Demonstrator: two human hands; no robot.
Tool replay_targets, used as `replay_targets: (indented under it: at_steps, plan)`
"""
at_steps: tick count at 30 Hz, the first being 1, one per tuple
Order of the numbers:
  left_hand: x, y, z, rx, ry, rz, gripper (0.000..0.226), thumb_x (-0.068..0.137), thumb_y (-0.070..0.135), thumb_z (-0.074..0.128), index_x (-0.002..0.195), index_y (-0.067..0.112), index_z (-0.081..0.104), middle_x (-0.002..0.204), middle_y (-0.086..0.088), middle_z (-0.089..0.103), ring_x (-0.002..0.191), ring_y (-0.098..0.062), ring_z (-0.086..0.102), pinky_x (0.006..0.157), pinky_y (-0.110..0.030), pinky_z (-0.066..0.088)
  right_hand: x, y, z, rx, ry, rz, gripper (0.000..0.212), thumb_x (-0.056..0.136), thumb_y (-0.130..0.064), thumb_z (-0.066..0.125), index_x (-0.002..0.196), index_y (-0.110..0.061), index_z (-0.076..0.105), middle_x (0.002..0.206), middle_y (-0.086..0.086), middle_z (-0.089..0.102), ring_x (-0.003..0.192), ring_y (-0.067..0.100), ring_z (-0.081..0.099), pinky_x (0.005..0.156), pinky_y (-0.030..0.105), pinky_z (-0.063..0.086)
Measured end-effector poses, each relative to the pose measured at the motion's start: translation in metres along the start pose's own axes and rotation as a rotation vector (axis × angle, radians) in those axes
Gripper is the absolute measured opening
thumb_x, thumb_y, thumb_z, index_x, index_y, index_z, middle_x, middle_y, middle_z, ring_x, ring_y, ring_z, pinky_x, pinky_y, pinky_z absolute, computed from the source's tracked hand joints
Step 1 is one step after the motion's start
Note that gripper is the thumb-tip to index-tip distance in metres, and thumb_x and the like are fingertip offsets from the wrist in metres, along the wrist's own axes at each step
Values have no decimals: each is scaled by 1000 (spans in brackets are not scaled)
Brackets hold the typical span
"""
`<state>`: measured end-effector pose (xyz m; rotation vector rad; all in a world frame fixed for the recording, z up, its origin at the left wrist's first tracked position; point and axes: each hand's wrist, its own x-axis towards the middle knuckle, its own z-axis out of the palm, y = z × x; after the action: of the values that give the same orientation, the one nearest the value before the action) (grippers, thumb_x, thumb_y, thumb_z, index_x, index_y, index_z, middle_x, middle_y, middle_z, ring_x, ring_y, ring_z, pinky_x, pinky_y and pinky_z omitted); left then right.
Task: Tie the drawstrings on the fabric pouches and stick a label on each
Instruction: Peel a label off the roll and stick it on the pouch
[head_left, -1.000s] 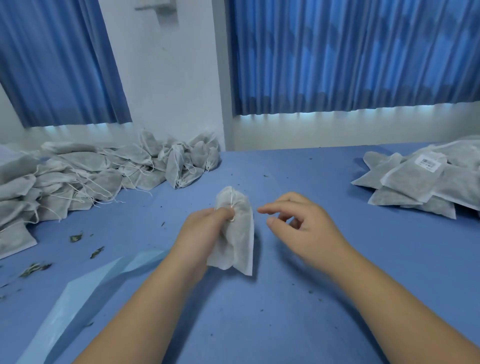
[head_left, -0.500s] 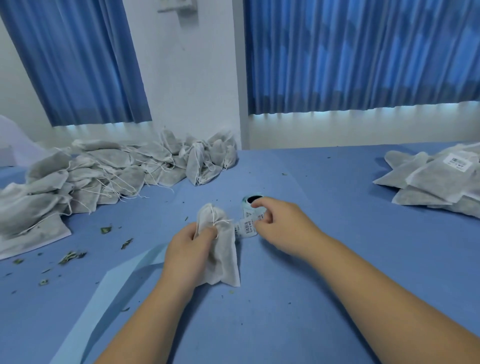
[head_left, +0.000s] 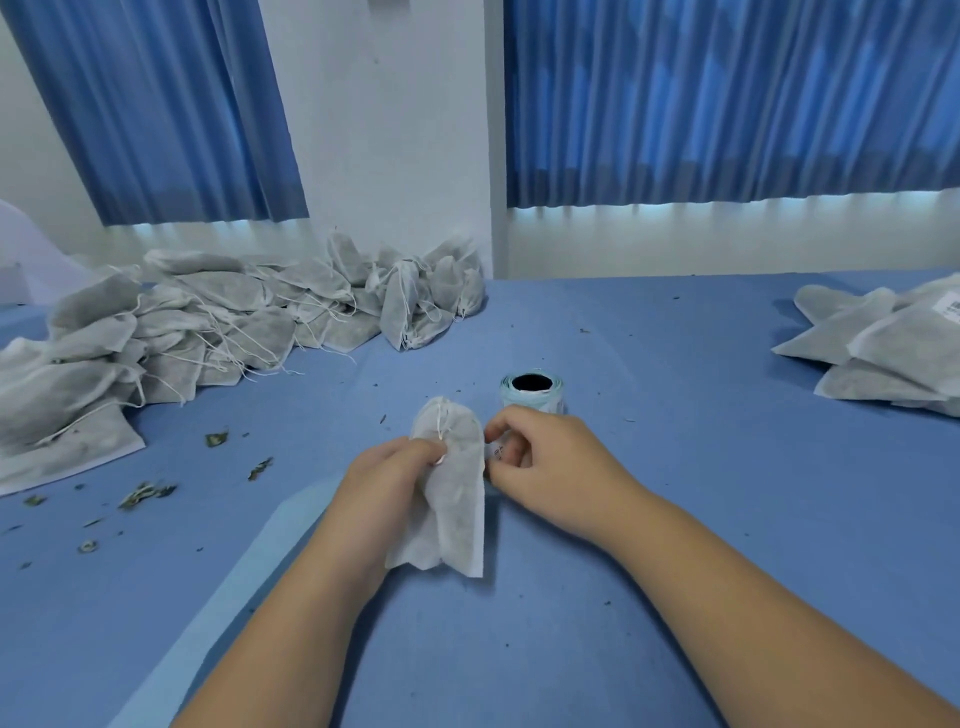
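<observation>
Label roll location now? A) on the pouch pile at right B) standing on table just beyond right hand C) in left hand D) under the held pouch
B: the label roll stands on the table just beyond the right hand, which pinches a label; the left hand grips the pouch.

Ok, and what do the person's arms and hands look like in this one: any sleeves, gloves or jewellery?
The left forearm and right forearm are bare as far as the frame shows, with no sleeve in view. The left hand and right hand wear no gloves; no ring, watch or bracelet is visible.
</observation>
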<state>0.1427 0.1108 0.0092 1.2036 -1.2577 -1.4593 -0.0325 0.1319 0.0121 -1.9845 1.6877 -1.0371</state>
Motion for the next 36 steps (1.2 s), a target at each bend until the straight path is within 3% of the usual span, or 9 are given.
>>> replay_targets:
  at_steps: [3,6,8,17,20,24,29,33,36]
  plan:
    - [-2,0,-1,-10,-22,8,48,67,34,64,93,-6,62,87,-18,64,81,-28,61,77,-41,43,-1,-3,-1,58,27,19,9,80,-27,67,80,-30,58,66,-16,61,60,-4,53,61,16,44]
    - [-6,1,1,-8,-42,41,18,77,28,65,79,11,69,81,-13,63,74,-25,59,74,-37,42,-3,-5,-1,125,55,46,11,78,-23,69,74,-27,60,65,-14,60,57,-4,51,58,10,41]
    - [-8,2,2,-3,-60,49,13,74,29,65,74,16,69,80,-12,65,73,-26,60,74,-37,42,-3,-7,-3,178,60,77,11,77,-20,70,72,-26,62,65,-12,59,55,-3,50,57,11,40]
    - [-11,5,2,4,-49,36,43,68,35,64,92,-1,64,89,-21,67,82,-29,62,78,-41,43,-5,-13,-7,437,22,175,16,81,-3,69,79,-18,70,60,-11,64,58,3,58,71,27,49]
    - [-12,6,2,-9,-28,36,40,68,35,63,88,1,64,84,-21,62,79,-27,59,76,-40,42,-6,-13,-7,426,30,183,24,81,3,66,84,-21,68,59,-11,63,61,7,61,76,29,51]
    - [-12,6,0,-25,1,31,49,71,32,64,100,-8,61,91,-16,62,84,-29,60,80,-41,43,-7,-14,-11,347,61,183,28,79,-2,67,86,-28,59,60,-13,64,63,7,59,66,24,47]
    - [-8,7,-1,31,77,42,31,93,18,57,115,-3,65,115,-24,67,113,-42,61,103,-54,46,-8,-15,-18,328,67,231,23,79,-2,60,86,-24,58,64,-10,63,61,10,58,57,24,45]
    - [-9,8,1,21,78,35,41,83,25,63,113,-4,65,113,-24,68,112,-43,62,103,-55,46,-9,-13,-27,368,25,315,21,79,-5,55,91,-22,60,61,-6,63,60,15,59,64,29,49]
    - [-11,7,0,-30,62,6,59,65,32,65,107,-10,60,99,-22,67,93,-36,65,91,-45,47,-9,-8,-34,388,11,367,22,79,-5,53,94,-20,60,65,1,62,59,19,57,71,36,52]
